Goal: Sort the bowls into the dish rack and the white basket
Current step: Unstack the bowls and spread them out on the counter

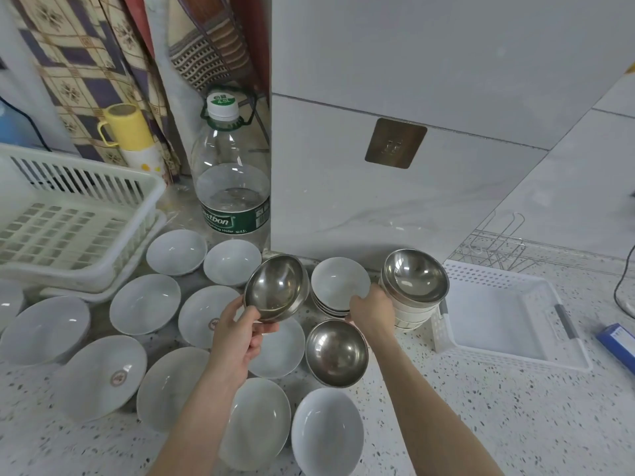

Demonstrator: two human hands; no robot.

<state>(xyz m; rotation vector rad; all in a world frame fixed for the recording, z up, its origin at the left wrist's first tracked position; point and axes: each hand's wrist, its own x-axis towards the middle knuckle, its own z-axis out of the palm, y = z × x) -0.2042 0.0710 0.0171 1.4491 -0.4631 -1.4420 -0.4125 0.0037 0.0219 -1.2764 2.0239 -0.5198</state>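
My left hand [240, 333] holds a steel bowl [275, 291] by its near rim, lifted and tilted above the counter. My right hand [372, 309] grips the side of a bowl stack [410, 309] topped by a steel bowl [415, 276]. Another steel bowl [336, 352] rests on the counter between my arms. A short stack of white bowls [338, 283] stands behind it. Several white bowls [144, 304] lie spread over the counter on the left and front. The white dish rack [79, 214] is at the far left. The white basket [505, 317] lies right of the stack.
A large water bottle [232, 173] stands at the back by the wall corner. A yellow flask [132, 132] is behind the rack. A wire rack [494, 249] sits behind the basket. A blue box [618, 341] lies at the right edge.
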